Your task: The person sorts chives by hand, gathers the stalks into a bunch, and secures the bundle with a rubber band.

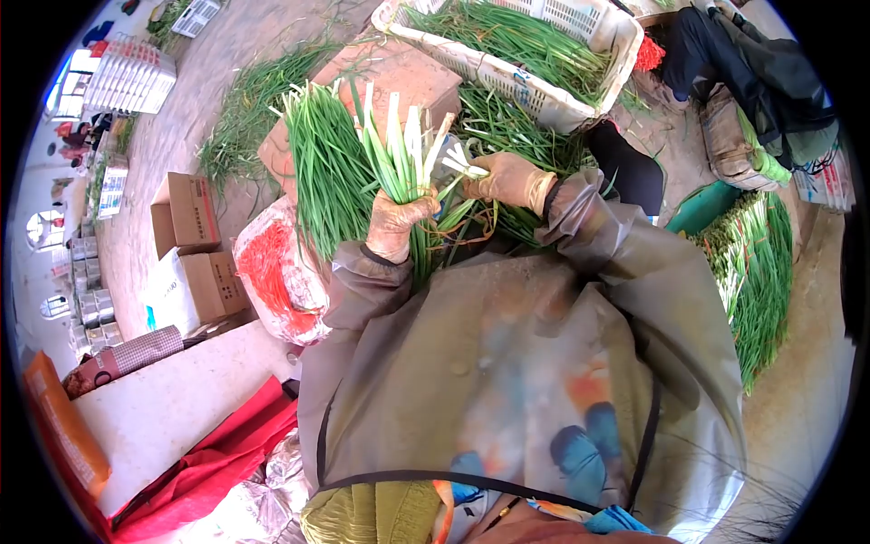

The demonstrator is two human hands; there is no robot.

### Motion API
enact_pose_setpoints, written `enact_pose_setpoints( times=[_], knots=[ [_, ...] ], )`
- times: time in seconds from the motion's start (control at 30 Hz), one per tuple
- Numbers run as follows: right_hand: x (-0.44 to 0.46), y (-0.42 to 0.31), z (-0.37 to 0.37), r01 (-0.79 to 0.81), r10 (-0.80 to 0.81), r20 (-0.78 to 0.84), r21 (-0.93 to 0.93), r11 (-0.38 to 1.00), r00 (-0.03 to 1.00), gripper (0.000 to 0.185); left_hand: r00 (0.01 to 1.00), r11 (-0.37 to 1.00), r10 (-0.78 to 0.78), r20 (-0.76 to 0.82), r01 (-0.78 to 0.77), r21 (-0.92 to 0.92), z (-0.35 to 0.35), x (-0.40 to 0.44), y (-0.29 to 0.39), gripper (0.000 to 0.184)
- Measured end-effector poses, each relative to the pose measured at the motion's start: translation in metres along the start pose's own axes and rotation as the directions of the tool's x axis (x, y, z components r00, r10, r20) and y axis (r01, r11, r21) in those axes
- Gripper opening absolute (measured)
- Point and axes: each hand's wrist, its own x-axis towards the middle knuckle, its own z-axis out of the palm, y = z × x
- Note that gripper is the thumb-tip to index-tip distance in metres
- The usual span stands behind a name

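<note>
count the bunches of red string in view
2 visible: one bunch beside the left sleeve, the other bunch by the right end of the big white crate. More may be hidden behind the crate or the body.

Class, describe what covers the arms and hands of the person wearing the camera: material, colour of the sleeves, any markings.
The left sleeve and right sleeve are loose, creased, greyish-brown and slightly see-through, like thin plastic, with no clear lettering. A dark edge shows at the left wrist. The left hand and right hand seem to wear thin, stained gloves, with a cuff edge at the right wrist.
</note>
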Motion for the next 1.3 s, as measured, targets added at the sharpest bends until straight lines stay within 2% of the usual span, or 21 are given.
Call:
enact_pose_setpoints(
  times=[0.2,0.23,0.27,0.3,0.4,0.47,0.6,0.63,0.67,0.73,0.8,0.87,0.93,0.97,1.0,1.07,1.13,1.17,1.2,1.27,1.3],
  knots=[
    [0.003,0.009,0.005,-0.010,0.012,0.030,-0.053,0.999,0.999,0.048,1.000,0.999,0.013,-0.009,-0.013,0.036,0.002,-0.008,0.004,0.020],
    [-0.001,0.001,0.006,-0.037,0.040,0.036,-0.087,0.995,0.999,0.046,0.999,0.999,-0.035,-0.010,0.036,0.035,-0.002,-0.009,0.003,0.040],
    [-0.003,-0.003,0.007,-0.063,0.068,0.041,-0.122,0.991,0.997,0.044,0.999,0.999,-0.036,-0.008,0.036,0.035,-0.003,-0.011,0.000,0.040],
    [-0.001,0.002,0.011,-0.121,0.128,0.039,-0.138,0.983,0.991,0.039,1.000,1.000,-0.005,-0.012,0.005,-0.014,-0.003,-0.013,-0.001,0.042],
    [0.006,0.022,0.021,-0.136,0.142,0.059,-0.095,0.986,0.988,0.036,0.998,0.995,0.067,0.017,-0.065,-0.075,-0.011,-0.015,-0.005,0.048],
    [0.006,0.022,0.021,-0.151,0.156,0.056,-0.092,0.984,0.986,0.036,0.985,0.974,0.157,-0.077,-0.167,-0.152,-0.012,-0.019,-0.006,0.037],
    [0.010,0.030,0.017,-0.193,0.202,-0.010,0.242,0.951,0.979,0.035,0.978,0.963,0.207,-0.007,-0.205,-0.172,-0.027,-0.020,-0.015,0.055],
    [0.012,0.032,0.009,-0.280,0.297,-0.018,0.280,0.918,0.955,0.031,0.966,0.921,0.255,0.043,-0.229,-0.316,-0.025,-0.021,-0.013,0.057],
    [0.011,0.033,-0.001,-0.279,0.296,-0.020,0.279,0.919,0.955,0.031,0.939,0.909,0.318,0.132,-0.262,-0.324,-0.032,-0.017,-0.010,0.058],
    [0.004,0.036,-0.023,-0.147,0.250,-0.185,0.440,0.886,0.950,0.036,0.960,0.923,0.279,0.020,-0.263,-0.281,-0.027,-0.023,-0.003,0.060],
    [0.014,0.048,-0.053,0.013,0.250,-0.421,0.531,0.847,0.872,0.037,0.984,0.951,0.174,0.024,-0.162,-0.264,-0.029,-0.020,-0.003,0.056],
    [-0.008,0.011,-0.099,0.023,0.357,-0.461,0.637,0.770,0.812,0.031,0.993,0.971,0.115,-0.034,-0.119,-0.207,-0.019,-0.014,-0.005,0.049],
    [-0.021,0.003,-0.131,0.323,0.317,-0.522,0.799,0.508,0.792,0.025,0.997,0.983,0.072,-0.024,-0.075,-0.167,-0.024,0.004,-0.025,0.046],
    [-0.027,0.012,-0.156,0.417,0.200,-0.578,0.749,0.515,0.791,0.023,0.999,0.986,0.038,0.035,-0.031,-0.164,-0.023,0.012,-0.031,0.047],
    [-0.034,0.019,-0.177,0.505,0.083,-0.624,0.696,0.510,0.777,0.021,1.000,0.984,-0.014,-0.001,0.013,-0.177,-0.012,0.011,-0.028,0.045],
    [-0.061,-0.001,-0.191,0.583,0.033,-0.734,0.565,0.583,0.679,0.022,0.998,0.970,-0.062,-0.023,0.055,-0.236,-0.004,0.017,-0.032,0.038],
    [-0.073,-0.009,-0.204,0.318,-0.010,-0.829,0.203,0.926,0.559,0.024,0.989,0.957,-0.139,-0.053,0.120,-0.264,0.000,0.020,-0.028,0.024],
    [-0.067,-0.011,-0.202,0.470,-0.253,-0.871,-0.029,0.882,0.420,0.026,0.987,0.945,-0.161,-0.028,0.145,-0.293,0.001,0.020,-0.025,0.025],
    [-0.080,-0.011,-0.199,0.293,-0.004,-0.868,0.163,0.942,0.496,0.027,0.983,0.932,-0.181,0.001,0.172,-0.319,0.003,0.020,-0.020,0.026],
    [-0.094,-0.018,-0.183,0.418,-0.141,-0.673,0.268,0.868,0.726,0.027,0.992,0.945,-0.118,0.032,0.122,-0.304,0.005,0.021,-0.015,0.026],
    [-0.090,-0.022,-0.169,0.386,-0.143,-0.485,0.450,0.805,0.863,0.028,0.986,0.929,-0.162,0.039,0.166,-0.332,0.010,0.017,-0.006,0.028]
  ],
)
